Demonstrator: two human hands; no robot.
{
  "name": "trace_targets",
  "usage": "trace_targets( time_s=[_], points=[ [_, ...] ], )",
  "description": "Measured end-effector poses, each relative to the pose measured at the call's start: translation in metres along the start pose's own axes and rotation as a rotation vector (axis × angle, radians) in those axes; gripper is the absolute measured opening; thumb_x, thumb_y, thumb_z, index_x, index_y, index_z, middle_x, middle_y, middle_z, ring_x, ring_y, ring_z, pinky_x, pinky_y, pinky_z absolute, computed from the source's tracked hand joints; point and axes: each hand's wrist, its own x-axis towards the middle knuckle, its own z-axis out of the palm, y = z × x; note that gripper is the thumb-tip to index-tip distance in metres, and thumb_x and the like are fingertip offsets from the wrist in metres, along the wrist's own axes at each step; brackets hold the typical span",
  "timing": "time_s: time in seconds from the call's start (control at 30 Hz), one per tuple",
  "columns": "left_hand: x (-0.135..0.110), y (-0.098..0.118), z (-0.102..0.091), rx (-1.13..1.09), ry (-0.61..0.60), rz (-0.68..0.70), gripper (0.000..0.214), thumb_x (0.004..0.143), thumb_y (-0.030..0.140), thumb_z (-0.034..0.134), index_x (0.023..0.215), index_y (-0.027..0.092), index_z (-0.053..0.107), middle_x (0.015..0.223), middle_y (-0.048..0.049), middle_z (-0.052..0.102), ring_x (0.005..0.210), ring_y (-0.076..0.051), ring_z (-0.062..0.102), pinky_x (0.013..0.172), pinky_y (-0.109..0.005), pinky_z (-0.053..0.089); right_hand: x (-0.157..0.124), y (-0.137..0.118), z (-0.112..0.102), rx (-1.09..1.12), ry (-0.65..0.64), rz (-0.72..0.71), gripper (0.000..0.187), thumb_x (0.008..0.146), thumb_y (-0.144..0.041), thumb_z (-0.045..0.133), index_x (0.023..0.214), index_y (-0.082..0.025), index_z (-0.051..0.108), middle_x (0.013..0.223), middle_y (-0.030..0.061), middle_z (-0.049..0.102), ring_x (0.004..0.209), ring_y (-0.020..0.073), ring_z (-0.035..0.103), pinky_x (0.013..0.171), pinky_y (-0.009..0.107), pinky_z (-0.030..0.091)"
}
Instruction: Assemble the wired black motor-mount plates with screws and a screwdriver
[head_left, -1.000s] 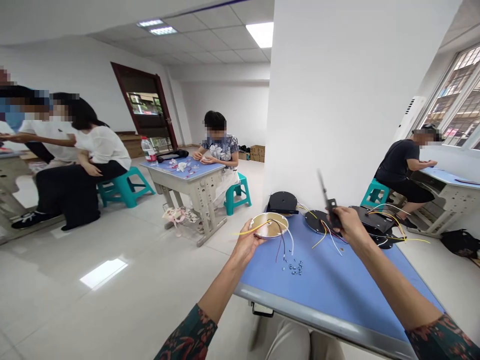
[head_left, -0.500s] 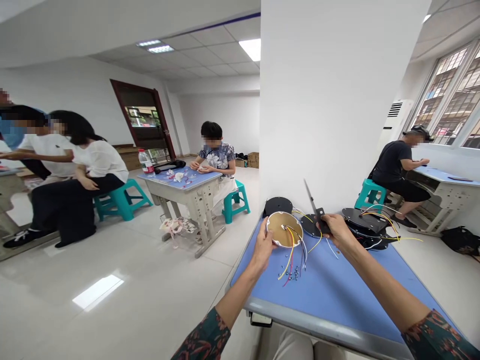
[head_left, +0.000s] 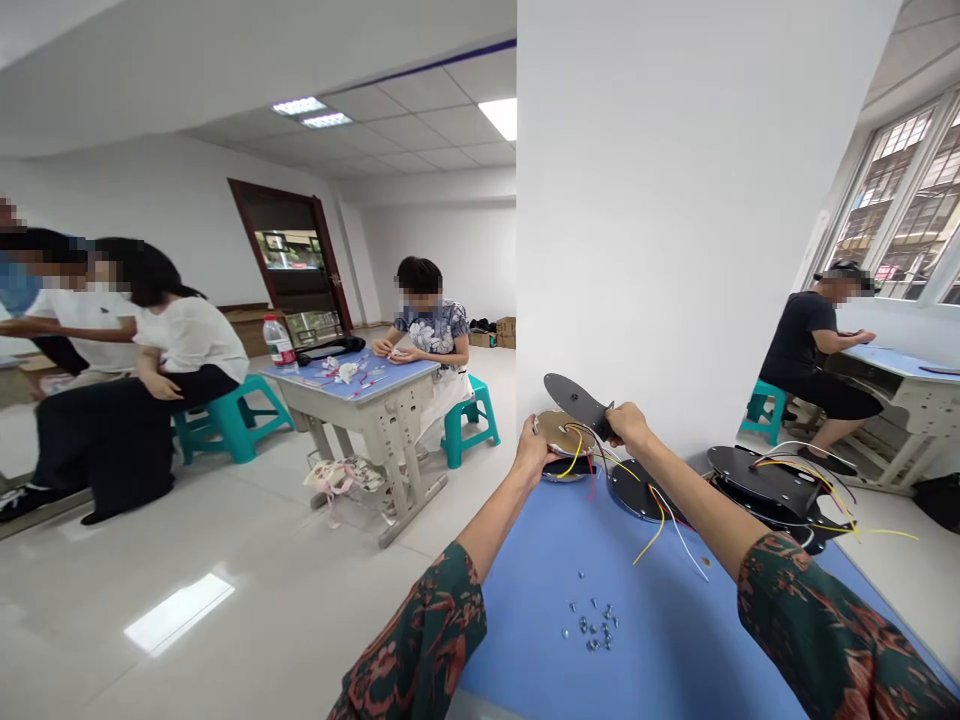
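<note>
The right hand (head_left: pixel 628 428) has turned the black teardrop-shaped plate (head_left: pixel 577 404) flat and swung it left above the wired gold-faced disc (head_left: pixel 556 430), which the left hand (head_left: pixel 534 450) has carried toward the far edge of the blue table (head_left: pixel 525 600), away from the loose screws (head_left: pixel 589 625)

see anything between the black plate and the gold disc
Nothing solid: the black plate in the right hand overlaps the gold disc in the left hand from this view; only the disc's coloured wires run below it.
</note>
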Motion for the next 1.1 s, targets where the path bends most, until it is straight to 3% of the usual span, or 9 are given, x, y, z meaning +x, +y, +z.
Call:
trace_targets(
  time_s=[0.1, 0.2, 0.33, 0.47, 0.6, 0.7, 0.87, 1.1],
  points=[
    [0.010, -0.014, -0.008, 0.000, -0.002, -0.002, 0.073, 0.097, 0.027, 0.057, 0.160, 0.025, 0.021, 0.141, -0.0164, 0.060, 0.100, -0.020, 0.073, 0.081, -0.039, 0.065, 0.007, 0.009, 0.013, -0.091, 0.022, 0.081, 0.016, 0.080, -0.017, 0.062, 0.064, -0.018, 0.059, 0.032, 0.0007, 0.044, 0.028, 0.0175, 0.046, 0.036, 0.028, 0.036],
    [0.016, -0.021, -0.015, 0.072, -0.023, 0.049, 0.062, 0.095, 0.030, 0.059, 0.152, 0.023, 0.037, 0.128, -0.0129, 0.068, 0.097, -0.020, 0.072, 0.084, -0.037, 0.063, 0.010, 0.018, 0.019, -0.160, 0.014, 0.107, 0.016, 0.079, -0.014, 0.064, 0.065, -0.019, 0.060, 0.032, 0.0006, 0.045, 0.030, 0.0186, 0.049, 0.038, 0.028, 0.038],
    [0.020, -0.020, -0.022, 0.350, 0.007, 0.172, 0.033, 0.089, 0.025, 0.062, 0.122, 0.019, 0.064, 0.105, -0.0112, 0.075, 0.100, -0.024, 0.070, 0.086, -0.036, 0.058, 0.007, 0.024, 0.021, -0.237, -0.002, 0.088, 0.017, 0.080, -0.012, 0.064, 0.064, -0.019, 0.061, 0.031, 0.0002, 0.043, 0.032, 0.0179, 0.050, 0.043, 0.027, 0.038],
    [0.019, -0.016, -0.029, 0.464, 0.050, 0.213, 0.019, 0.083, 0.017, 0.061, 0.099, 0.017, 0.070, 0.100, -0.0121, 0.076, 0.109, -0.030, 0.066, 0.093, -0.038, 0.053, 0.000, 0.024, 0.024, -0.291, -0.015, 0.063, 0.023, 0.082, -0.013, 0.061, 0.061, -0.019, 0.059, 0.031, 0.0011, 0.044, 0.032, 0.0177, 0.051, 0.047, 0.028, 0.040],
    [0.014, -0.014, -0.034, 0.626, 0.143, 0.261, 0.031, 0.076, 0.009, 0.062, 0.106, 0.016, 0.067, 0.105, -0.0135, 0.075, 0.113, -0.031, 0.064, 0.100, -0.039, 0.048, -0.006, 0.024, 0.027, -0.328, -0.026, 0.054, 0.025, 0.086, -0.016, 0.058, 0.061, -0.019, 0.057, 0.032, 0.0017, 0.047, 0.032, 0.0162, 0.051, 0.048, 0.027, 0.042],
    [0.009, -0.016, -0.037, 0.604, 0.172, 0.294, 0.040, 0.074, 0.006, 0.063, 0.113, 0.016, 0.065, 0.111, -0.0156, 0.073, 0.119, -0.031, 0.062, 0.104, -0.038, 0.045, -0.008, 0.023, 0.027, -0.354, -0.040, 0.058, 0.024, 0.087, -0.018, 0.056, 0.063, -0.019, 0.058, 0.036, 0.0036, 0.053, 0.033, 0.0164, 0.053, 0.048, 0.027, 0.045],
    [0.004, -0.022, -0.045, 0.667, 0.120, 0.353, 0.043, 0.077, 0.008, 0.062, 0.119, 0.018, 0.067, 0.121, -0.0142, 0.072, 0.124, -0.031, 0.061, 0.109, -0.041, 0.044, -0.008, 0.024, 0.024, -0.408, -0.068, 0.074, 0.024, 0.088, -0.026, 0.057, 0.067, -0.017, 0.063, 0.042, 0.0057, 0.058, 0.038, 0.0166, 0.057, 0.046, 0.026, 0.045],
    [0.000, -0.027, -0.047, 0.853, 0.179, 0.371, 0.052, 0.087, 0.010, 0.055, 0.139, 0.014, 0.060, 0.137, -0.0161, 0.064, 0.130, -0.027, 0.059, 0.113, -0.038, 0.043, -0.006, 0.028, 0.020, -0.524, -0.094, 0.082, 0.025, 0.090, -0.027, 0.054, 0.074, -0.014, 0.068, 0.053, 0.0065, 0.064, 0.043, 0.0155, 0.060, 0.048, 0.023, 0.047]
  ],
)
